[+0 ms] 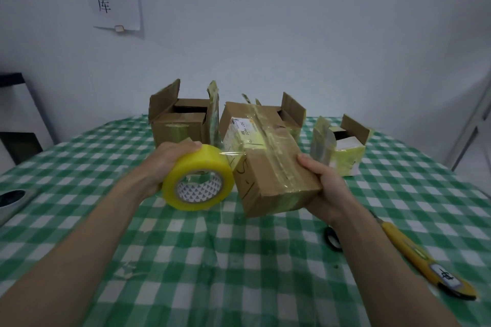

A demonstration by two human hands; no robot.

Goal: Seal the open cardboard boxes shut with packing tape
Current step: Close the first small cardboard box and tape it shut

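My left hand [170, 162] grips a fat yellow roll of packing tape [199, 178] just above the table. A short clear strip of tape runs from the roll to the closed cardboard box [268, 167] beside it. My right hand [322, 186] holds that box at its near right corner, tilted up off the cloth. Older tape lines its top seam, and a white label sits on the far end. Behind stand three open boxes: a left one [180, 125], a middle one [291, 114] and a small right one [345, 146] with flaps up.
The table wears a green and white checked cloth [212, 260]. A yellow utility knife [422, 255] lies at the right, with a small dark object [332, 238] near my right wrist. A dark round thing [13, 198] sits at the left edge. A white wall stands behind.
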